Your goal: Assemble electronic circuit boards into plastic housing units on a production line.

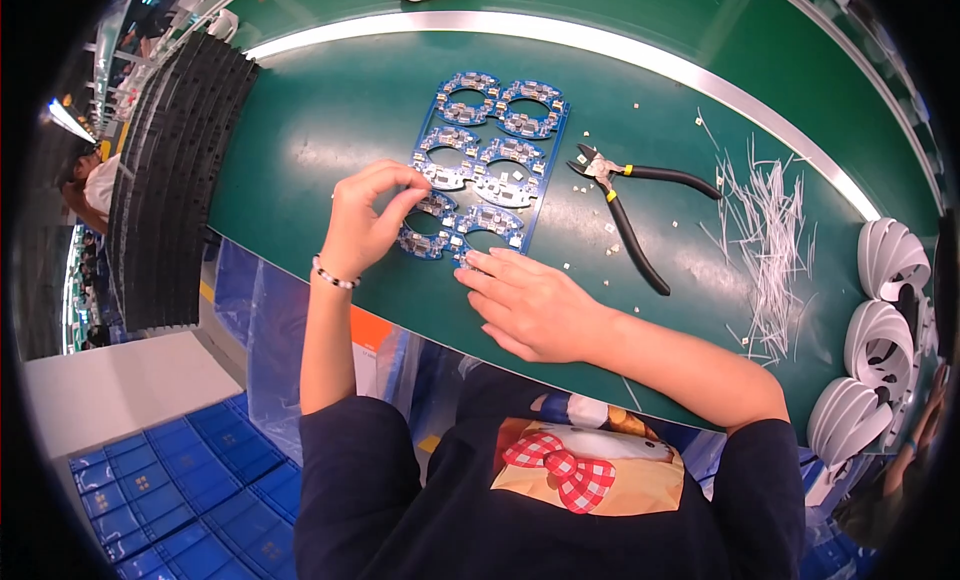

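A blue panel of several ring-shaped circuit boards (487, 162) lies flat on the green work surface (330, 110). My left hand (368, 218) rests at the panel's near left corner, thumb and fingertips pinched together over one of the boards; whether something small sits between them I cannot tell. My right hand (530, 302) lies palm down on the surface, its fingertips touching the panel's near edge. A beaded bracelet (333, 276) circles my left wrist.
Black-handled side cutters (632, 204) lie open just right of the panel, small white chips scattered around them. A heap of thin white strips (770, 235) sits farther right. White curved parts (880, 320) are stacked at the right rim. Black trays (170, 170) stand stacked left; blue crates (160, 500) sit below.
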